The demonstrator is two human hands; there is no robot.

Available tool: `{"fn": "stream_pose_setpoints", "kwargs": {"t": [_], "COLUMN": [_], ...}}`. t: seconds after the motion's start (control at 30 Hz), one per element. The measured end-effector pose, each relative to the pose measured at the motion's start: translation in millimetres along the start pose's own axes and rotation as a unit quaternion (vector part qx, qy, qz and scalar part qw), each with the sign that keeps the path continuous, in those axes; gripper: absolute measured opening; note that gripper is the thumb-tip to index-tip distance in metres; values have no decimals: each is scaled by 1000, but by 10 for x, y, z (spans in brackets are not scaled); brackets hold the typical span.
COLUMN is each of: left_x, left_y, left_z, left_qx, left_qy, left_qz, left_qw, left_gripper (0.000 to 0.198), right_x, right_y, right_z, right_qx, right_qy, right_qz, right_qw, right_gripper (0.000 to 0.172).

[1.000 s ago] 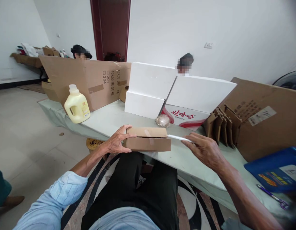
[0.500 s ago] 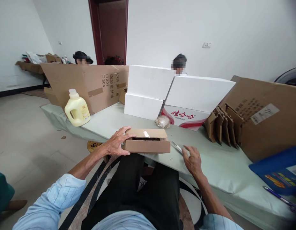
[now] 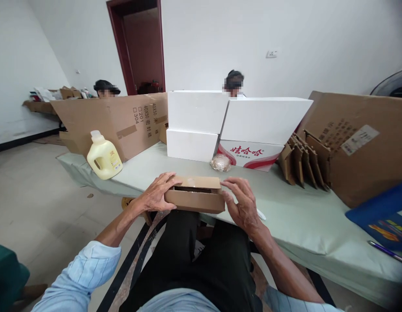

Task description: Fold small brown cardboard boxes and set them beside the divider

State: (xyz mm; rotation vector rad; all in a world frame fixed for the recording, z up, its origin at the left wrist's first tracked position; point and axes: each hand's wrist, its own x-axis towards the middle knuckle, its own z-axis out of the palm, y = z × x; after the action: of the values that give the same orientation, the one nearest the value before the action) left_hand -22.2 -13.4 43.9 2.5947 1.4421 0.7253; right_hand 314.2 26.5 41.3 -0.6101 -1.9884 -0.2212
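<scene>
A small brown cardboard box (image 3: 195, 201) lies at the table's near edge, its top flap slightly raised over a dark gap. Gripping the box's left end is my left hand (image 3: 158, 193), thumb in front and fingers on top. My right hand (image 3: 241, 201) is at the right end, fingers spread, with the fingertips at or very near the box's corner. A white-handled tool (image 3: 261, 214) lies on the table, partly hidden behind my right hand. Beyond the box sits a roll of clear tape (image 3: 221, 163).
White boxes (image 3: 197, 112) stand across the table (image 3: 149, 167). A yellow jug (image 3: 104, 156) and large carton (image 3: 123, 125) are left. Folded cardboard (image 3: 305, 162), a big carton (image 3: 360, 151), a blue container (image 3: 383, 221) and a pen (image 3: 387, 252) are right. Two people sit behind the boxes.
My right hand has let go of the white-handled tool and moved left to the box's right end. My left hand still holds the box. The camera view has shifted slightly.
</scene>
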Motion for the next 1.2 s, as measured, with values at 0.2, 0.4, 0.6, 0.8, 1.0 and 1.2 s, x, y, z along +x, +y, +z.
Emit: {"fn": "stream_pose_setpoints", "kwargs": {"t": [0.2,0.4,0.6,0.8,1.0,1.2], "left_x": [100,158,324,482,515,525], "left_y": [79,254,410,489,513,531], "left_z": [-1,10,104,265,301,263], "left_qx": [26,24,-2,-44,-99,-146], "left_qy": [-27,39,98,124,142,141], "left_qz": [-20,-4,13,32,36,1], "left_qw": [999,999,995,991,984,979], "left_gripper": [93,69,35,17,14,17], "right_x": [1,98,134,85,42,16], "right_y": [-137,-135,-151,-168,-138,-127], "right_z": [87,144,154,189,225,259], "right_qx": [-16,47,72,72,52,42], "right_qy": [-105,-108,-107,-99,-103,-102], "right_qz": [7,84,126,118,94,97], "right_qw": [994,989,984,985,989,989], "right_gripper": [11,29,23,19,22,25]}}
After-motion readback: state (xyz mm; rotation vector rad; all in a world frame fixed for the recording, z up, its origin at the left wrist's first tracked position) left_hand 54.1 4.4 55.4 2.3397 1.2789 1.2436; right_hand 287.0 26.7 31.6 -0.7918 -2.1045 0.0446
